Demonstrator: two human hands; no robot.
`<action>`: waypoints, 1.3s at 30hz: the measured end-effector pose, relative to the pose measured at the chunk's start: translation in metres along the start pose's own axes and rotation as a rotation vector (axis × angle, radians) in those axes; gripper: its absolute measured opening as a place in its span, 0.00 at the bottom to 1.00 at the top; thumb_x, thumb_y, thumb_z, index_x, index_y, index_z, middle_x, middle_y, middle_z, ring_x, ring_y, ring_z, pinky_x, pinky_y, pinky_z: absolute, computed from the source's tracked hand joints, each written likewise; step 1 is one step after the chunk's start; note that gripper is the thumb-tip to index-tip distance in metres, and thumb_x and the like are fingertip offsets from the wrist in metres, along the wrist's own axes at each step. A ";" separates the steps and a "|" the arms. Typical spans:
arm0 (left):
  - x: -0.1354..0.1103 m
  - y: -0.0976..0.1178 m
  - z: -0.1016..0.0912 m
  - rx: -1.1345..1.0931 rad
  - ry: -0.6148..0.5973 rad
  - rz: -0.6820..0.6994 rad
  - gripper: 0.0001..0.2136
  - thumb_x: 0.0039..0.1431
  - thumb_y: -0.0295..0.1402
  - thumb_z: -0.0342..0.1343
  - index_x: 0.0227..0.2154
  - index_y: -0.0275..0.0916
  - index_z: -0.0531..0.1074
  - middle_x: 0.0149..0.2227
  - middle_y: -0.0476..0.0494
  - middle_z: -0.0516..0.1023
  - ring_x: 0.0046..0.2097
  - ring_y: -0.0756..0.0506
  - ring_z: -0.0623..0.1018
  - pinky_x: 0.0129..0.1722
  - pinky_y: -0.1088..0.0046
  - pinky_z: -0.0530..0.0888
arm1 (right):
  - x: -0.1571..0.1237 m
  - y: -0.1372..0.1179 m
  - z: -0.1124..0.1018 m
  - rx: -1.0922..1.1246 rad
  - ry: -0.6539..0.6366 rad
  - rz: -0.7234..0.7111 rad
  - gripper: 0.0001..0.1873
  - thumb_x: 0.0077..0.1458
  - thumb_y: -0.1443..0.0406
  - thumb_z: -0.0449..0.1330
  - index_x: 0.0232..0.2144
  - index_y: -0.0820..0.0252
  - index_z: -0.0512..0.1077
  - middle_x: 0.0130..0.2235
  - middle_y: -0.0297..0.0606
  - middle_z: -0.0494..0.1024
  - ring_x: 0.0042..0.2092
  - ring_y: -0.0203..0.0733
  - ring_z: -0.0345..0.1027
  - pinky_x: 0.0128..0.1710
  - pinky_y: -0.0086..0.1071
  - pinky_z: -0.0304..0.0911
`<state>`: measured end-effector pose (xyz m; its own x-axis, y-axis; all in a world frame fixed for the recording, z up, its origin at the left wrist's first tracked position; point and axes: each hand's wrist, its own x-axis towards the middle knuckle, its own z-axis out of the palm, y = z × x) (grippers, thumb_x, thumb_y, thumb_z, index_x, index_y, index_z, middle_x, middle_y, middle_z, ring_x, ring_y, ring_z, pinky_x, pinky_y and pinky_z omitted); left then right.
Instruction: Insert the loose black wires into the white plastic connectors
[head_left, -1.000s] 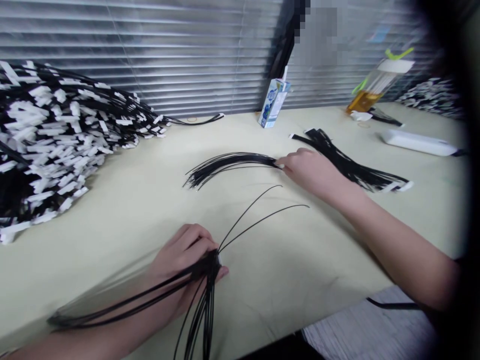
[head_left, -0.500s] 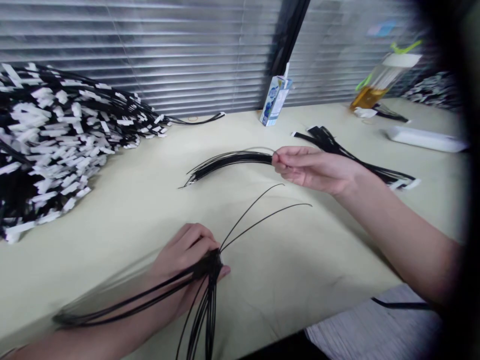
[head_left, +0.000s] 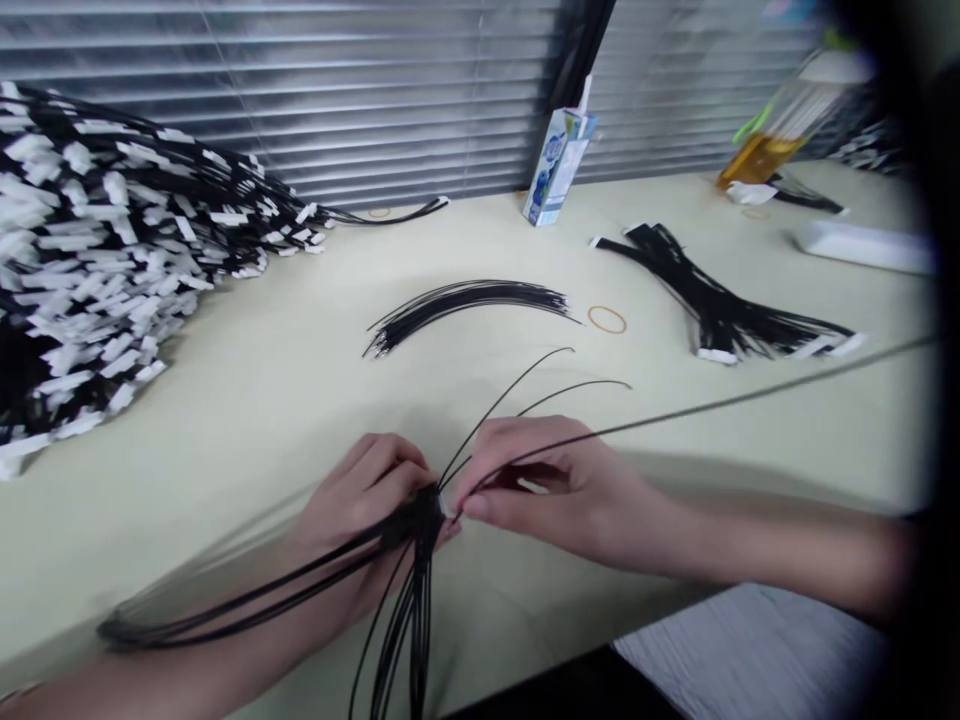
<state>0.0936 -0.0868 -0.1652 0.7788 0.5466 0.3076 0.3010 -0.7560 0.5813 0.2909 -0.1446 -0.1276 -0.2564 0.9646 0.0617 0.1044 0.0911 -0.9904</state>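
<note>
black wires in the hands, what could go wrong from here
The single wire pinched in the right hand extends sideways, so its long free length might snag. Two thin strands jut from the wire bundle in the left hand, near the right hand, and could get bent. The loose bundle on the table has a tan band beside it, not around it, so a bump might scatter it.
</note>
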 end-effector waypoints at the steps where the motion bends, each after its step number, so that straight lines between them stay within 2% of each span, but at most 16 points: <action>1: 0.000 0.000 0.000 -0.002 -0.002 -0.004 0.05 0.56 0.34 0.56 0.32 0.38 0.69 0.35 0.44 0.69 0.36 0.45 0.70 0.34 0.67 0.70 | 0.001 0.004 0.001 -0.098 0.028 -0.012 0.05 0.53 0.68 0.61 0.32 0.64 0.77 0.32 0.37 0.76 0.36 0.34 0.69 0.33 0.27 0.64; 3: 0.000 0.000 0.000 -0.006 -0.027 -0.025 0.05 0.56 0.34 0.57 0.33 0.38 0.69 0.36 0.44 0.69 0.38 0.45 0.70 0.35 0.66 0.70 | 0.002 0.011 0.002 -0.239 0.063 -0.030 0.06 0.55 0.67 0.59 0.32 0.64 0.77 0.33 0.36 0.76 0.36 0.34 0.69 0.32 0.26 0.63; 6: 0.000 0.000 0.000 0.011 -0.026 -0.023 0.06 0.55 0.34 0.57 0.34 0.39 0.69 0.36 0.44 0.69 0.38 0.45 0.70 0.35 0.67 0.70 | 0.002 0.020 0.000 -0.325 0.059 -0.036 0.08 0.56 0.66 0.58 0.32 0.63 0.76 0.34 0.36 0.75 0.34 0.33 0.68 0.29 0.26 0.61; 13: -0.001 -0.002 -0.001 0.055 -0.039 0.014 0.05 0.57 0.34 0.56 0.34 0.40 0.68 0.37 0.45 0.68 0.38 0.46 0.70 0.34 0.69 0.72 | 0.002 0.025 0.003 -0.370 0.012 -0.106 0.06 0.56 0.68 0.58 0.32 0.64 0.75 0.34 0.35 0.74 0.35 0.30 0.68 0.34 0.23 0.62; 18: -0.002 -0.002 0.002 0.011 -0.023 -0.030 0.05 0.57 0.35 0.56 0.33 0.40 0.68 0.37 0.45 0.68 0.37 0.46 0.70 0.34 0.68 0.72 | 0.004 0.026 0.002 -0.454 0.029 -0.156 0.05 0.55 0.70 0.58 0.29 0.64 0.74 0.32 0.33 0.73 0.33 0.28 0.65 0.32 0.21 0.60; 22: -0.002 -0.002 0.002 0.034 -0.025 -0.006 0.06 0.55 0.35 0.57 0.34 0.40 0.69 0.36 0.45 0.69 0.37 0.46 0.70 0.34 0.68 0.72 | 0.004 0.027 0.001 -0.513 0.052 -0.196 0.05 0.55 0.69 0.59 0.27 0.64 0.72 0.30 0.32 0.72 0.31 0.27 0.63 0.30 0.20 0.58; 29: -0.001 0.000 0.002 0.018 0.002 -0.016 0.06 0.55 0.34 0.58 0.33 0.39 0.69 0.36 0.45 0.69 0.37 0.46 0.69 0.34 0.67 0.71 | 0.005 0.031 0.003 -0.574 0.075 -0.303 0.04 0.54 0.69 0.60 0.27 0.64 0.71 0.30 0.33 0.73 0.32 0.30 0.65 0.31 0.23 0.60; 33: -0.001 -0.003 0.003 0.016 -0.002 -0.009 0.06 0.55 0.35 0.58 0.33 0.39 0.69 0.35 0.45 0.69 0.37 0.45 0.69 0.34 0.67 0.71 | 0.007 0.030 0.005 -0.589 0.070 -0.298 0.04 0.55 0.67 0.59 0.29 0.62 0.72 0.29 0.33 0.73 0.31 0.32 0.65 0.31 0.25 0.61; 39: -0.001 -0.003 0.001 0.041 -0.006 0.011 0.06 0.56 0.36 0.56 0.33 0.39 0.69 0.36 0.44 0.70 0.38 0.44 0.70 0.34 0.67 0.71 | 0.006 0.026 0.003 -0.610 -0.009 -0.268 0.07 0.60 0.66 0.54 0.31 0.60 0.71 0.32 0.33 0.71 0.34 0.32 0.63 0.34 0.25 0.61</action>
<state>0.0923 -0.0852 -0.1684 0.7858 0.5357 0.3091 0.3143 -0.7763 0.5465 0.2888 -0.1373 -0.1538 -0.3574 0.8870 0.2925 0.5597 0.4542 -0.6932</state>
